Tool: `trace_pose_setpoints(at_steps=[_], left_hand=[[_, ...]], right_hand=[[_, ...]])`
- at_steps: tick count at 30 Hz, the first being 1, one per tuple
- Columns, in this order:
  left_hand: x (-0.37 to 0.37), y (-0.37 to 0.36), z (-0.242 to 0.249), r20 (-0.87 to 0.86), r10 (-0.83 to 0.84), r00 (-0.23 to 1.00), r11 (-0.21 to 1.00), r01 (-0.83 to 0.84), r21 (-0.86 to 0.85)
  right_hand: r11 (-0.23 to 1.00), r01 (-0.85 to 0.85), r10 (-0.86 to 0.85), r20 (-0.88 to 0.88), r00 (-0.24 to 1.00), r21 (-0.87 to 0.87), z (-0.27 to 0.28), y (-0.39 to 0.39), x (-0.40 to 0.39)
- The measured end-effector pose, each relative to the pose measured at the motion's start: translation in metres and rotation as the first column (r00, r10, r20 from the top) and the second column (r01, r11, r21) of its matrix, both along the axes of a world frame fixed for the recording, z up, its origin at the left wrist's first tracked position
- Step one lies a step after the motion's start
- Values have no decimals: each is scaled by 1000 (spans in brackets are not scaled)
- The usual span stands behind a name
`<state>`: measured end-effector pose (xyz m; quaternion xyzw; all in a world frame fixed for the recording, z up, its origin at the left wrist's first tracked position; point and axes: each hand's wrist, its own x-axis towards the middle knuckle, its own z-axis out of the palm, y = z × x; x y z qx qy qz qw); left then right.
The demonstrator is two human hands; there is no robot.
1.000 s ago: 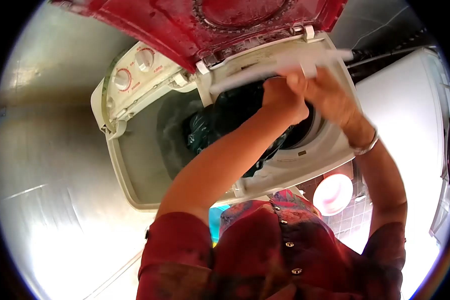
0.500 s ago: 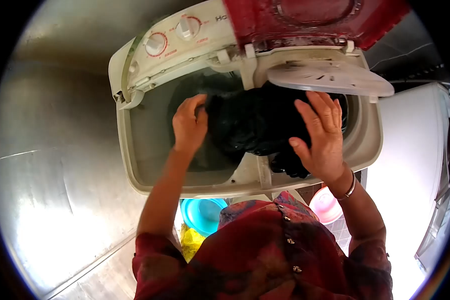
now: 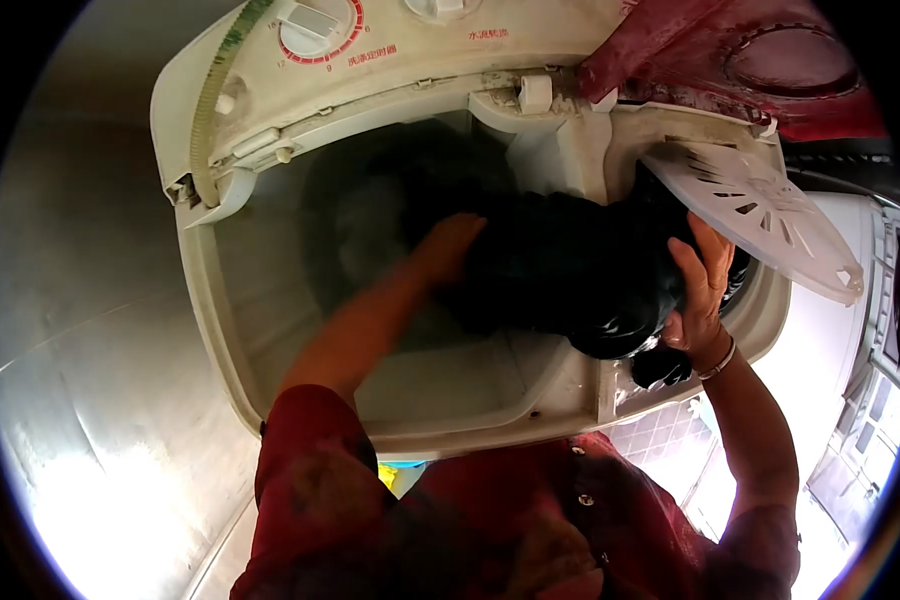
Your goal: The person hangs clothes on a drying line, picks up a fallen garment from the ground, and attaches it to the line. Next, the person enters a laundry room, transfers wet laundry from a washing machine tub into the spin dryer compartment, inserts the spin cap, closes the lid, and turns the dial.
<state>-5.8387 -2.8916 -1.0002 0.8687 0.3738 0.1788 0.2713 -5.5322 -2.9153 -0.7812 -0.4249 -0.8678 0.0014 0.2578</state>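
Observation:
A dark wet garment [image 3: 560, 265] stretches from the wash tub [image 3: 270, 330] on the left, over the divider, to the spin compartment on the right. My left hand [image 3: 452, 248] is at the garment's left part, blurred, with its fingers hidden against the dark cloth. On the right, my right hand [image 3: 702, 285] presses on the bunched cloth with its fingers apart, partly under the tilted white perforated disc [image 3: 770, 215]. Dark folds hang over the front rim below that hand.
A control panel with a white knob [image 3: 310, 28] lies behind the tub, with a ribbed hose [image 3: 212, 110] at its left. The raised red lid [image 3: 770, 60] stands at the back right. Metal sheeting [image 3: 80, 300] is on the left.
The view has moved closer. My left hand has moved right onto the garment, and my right hand now sits against the bunched cloth. The white disc tilts more steeply.

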Motion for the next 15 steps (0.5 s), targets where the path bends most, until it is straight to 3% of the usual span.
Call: trace_pose_setpoints(at_steps=[2, 4, 10, 11, 13, 14, 15], left_hand=[[3, 4, 3, 16, -45, 999, 994, 46, -100], [6, -2, 46, 114, 8, 993, 937, 32, -347], [-21, -30, 152, 5, 110, 994, 766, -82, -637], [-26, -37, 167, -2, 96, 995, 770, -75, -634], [-27, -45, 192, -10, 287, 958, 827, -253, -502], [-18, -46, 208, -7, 264, 964, 837, -233, -495], [-9, -50, 228, 129, 295, 947, 879, -215, -426]], right_hand=[[1000, 4, -4, 7, 1000, 7, -1, 2, 2], [999, 19, -19, 13, 1000, -39, 0, -1, 3], [992, 55, -58, -24, 998, -115, -6, -2, 12], [974, 41, -62, -86, 994, -222, -10, -3, 15], [929, 16, -90, -183, 979, -371, -12, 3, 25], [916, 12, -89, -174, 981, -401, -13, 6, 31], [904, 19, -90, -147, 985, -426, -13, 9, 38]])
